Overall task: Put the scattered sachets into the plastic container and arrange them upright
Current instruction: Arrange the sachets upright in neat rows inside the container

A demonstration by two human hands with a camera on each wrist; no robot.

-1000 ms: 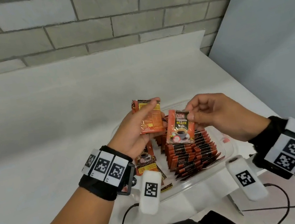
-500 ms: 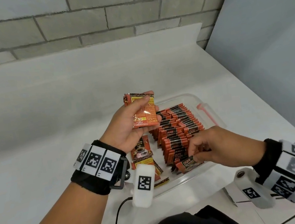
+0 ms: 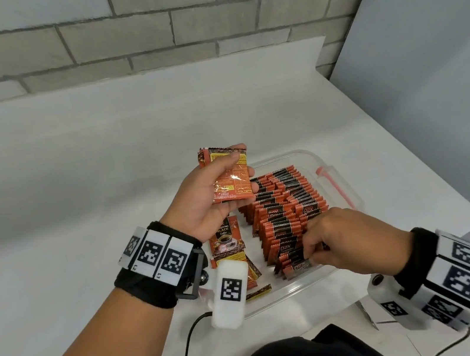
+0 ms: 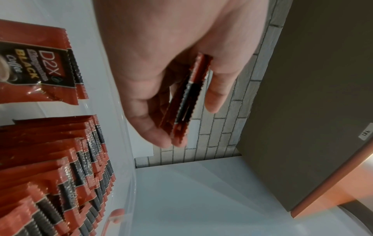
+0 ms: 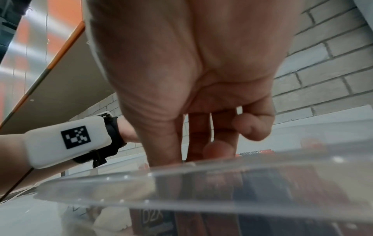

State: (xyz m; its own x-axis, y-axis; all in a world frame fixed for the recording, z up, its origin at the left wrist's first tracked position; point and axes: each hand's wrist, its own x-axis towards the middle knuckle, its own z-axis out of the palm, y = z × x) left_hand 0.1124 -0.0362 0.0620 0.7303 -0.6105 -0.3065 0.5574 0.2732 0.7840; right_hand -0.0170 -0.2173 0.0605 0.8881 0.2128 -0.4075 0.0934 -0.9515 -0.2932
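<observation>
Standing on edge in tight rows, the packed sachets [image 3: 287, 209] filled the right part of the clear plastic container [image 3: 301, 155], which sat on the white table [image 3: 76, 204] near its front edge. At the near end of those rows, one sachet [image 3: 297, 267] leaned against the pack, and the right hand [image 3: 352, 239] pinched it between curled fingertips, reaching down over the container's near rim. In the right wrist view the fingers [image 5: 199, 135] pointed down behind the transparent rim [image 5: 222, 178]; the grip itself was hidden there.

In the left part of the container, a few loose sachets [image 3: 227, 239] lay flat, printed face up, partly covered by the left wrist camera [image 3: 229, 293].

Above the container's far left corner, the left hand [image 3: 206, 198] held a small stack of sachets [image 3: 229, 178], back side facing the head camera. The thumb lay across the front of the stack and the fingers wrapped behind it. The left wrist view showed the stack [image 4: 187, 99] edge-on, clamped between thumb and fingers.

A pink clip [image 3: 336, 185] sat on the container's right wall. Behind the table stood a grey brick wall [image 3: 139, 23], and a plain grey panel [image 3: 439, 50] rose on the right.
</observation>
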